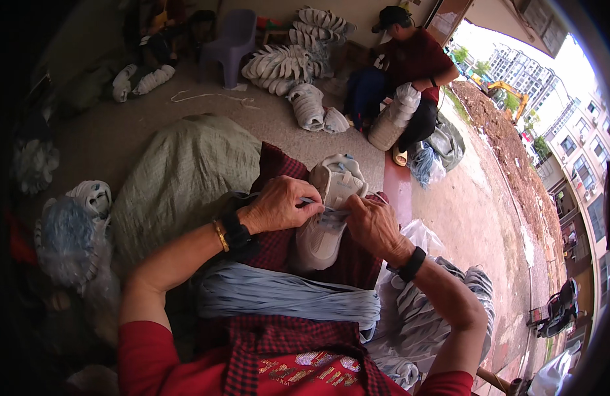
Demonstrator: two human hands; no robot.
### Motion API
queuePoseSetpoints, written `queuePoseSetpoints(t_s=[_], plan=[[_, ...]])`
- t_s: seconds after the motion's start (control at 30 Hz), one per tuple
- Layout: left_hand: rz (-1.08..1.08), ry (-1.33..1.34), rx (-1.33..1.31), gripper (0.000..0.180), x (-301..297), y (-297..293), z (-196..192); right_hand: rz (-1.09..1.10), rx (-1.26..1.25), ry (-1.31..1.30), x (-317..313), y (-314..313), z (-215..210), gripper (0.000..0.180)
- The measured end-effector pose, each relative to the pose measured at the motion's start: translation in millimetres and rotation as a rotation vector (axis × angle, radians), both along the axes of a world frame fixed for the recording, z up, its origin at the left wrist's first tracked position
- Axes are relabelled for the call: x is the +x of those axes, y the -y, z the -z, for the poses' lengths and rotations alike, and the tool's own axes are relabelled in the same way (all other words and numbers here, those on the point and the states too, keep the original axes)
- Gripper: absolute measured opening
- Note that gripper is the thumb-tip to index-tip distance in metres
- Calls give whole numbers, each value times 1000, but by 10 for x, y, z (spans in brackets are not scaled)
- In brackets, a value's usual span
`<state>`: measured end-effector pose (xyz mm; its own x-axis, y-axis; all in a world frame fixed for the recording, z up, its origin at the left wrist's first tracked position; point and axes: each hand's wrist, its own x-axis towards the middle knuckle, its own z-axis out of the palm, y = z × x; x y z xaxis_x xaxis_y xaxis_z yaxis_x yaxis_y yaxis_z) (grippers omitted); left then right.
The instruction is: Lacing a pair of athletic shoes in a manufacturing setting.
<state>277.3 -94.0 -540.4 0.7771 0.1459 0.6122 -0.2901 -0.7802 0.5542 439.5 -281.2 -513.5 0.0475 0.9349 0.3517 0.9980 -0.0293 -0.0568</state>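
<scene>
A pale beige-white sneaker (318, 245) lies on dark red checked cloth (270, 245) over my lap, its toe toward me and its tongue and opening away. Grey-blue shoelace (328, 216) crosses the front of the sneaker's throat. My left hand (284, 204) is closed in a pinch on a lace end at the sneaker's left side. On the other side my right hand (379, 228) is closed too, fingers pinching lace against the sneaker's edge. Across my lap, nearer me, stretches a thick bundle of loose grey-blue shoelaces (288, 294).
A large green woven sack (179, 178) bulges at my left, beside bagged shoes (70, 231). Striped grey-white shoes (437, 297) sit at my right. Ahead are shoe stacks (285, 66), a purple chair (232, 46) and a seated person (410, 59) holding a stack of shoes (394, 119).
</scene>
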Motion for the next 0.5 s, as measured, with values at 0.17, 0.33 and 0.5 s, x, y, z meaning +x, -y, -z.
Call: queuePoseSetpoints(t_s=[0.17,0.33,0.5], plan=[[34,-220,-443,20,64,-332,-165,-7,-25,-86,91,16,-82,18],[-25,-315,-665,22,-93,-558,-86,-4,-76,-431,167,85,-165,33],[-152,-177,-149,16,-37,-433,-99,62,188,-484,302,193,19,25]])
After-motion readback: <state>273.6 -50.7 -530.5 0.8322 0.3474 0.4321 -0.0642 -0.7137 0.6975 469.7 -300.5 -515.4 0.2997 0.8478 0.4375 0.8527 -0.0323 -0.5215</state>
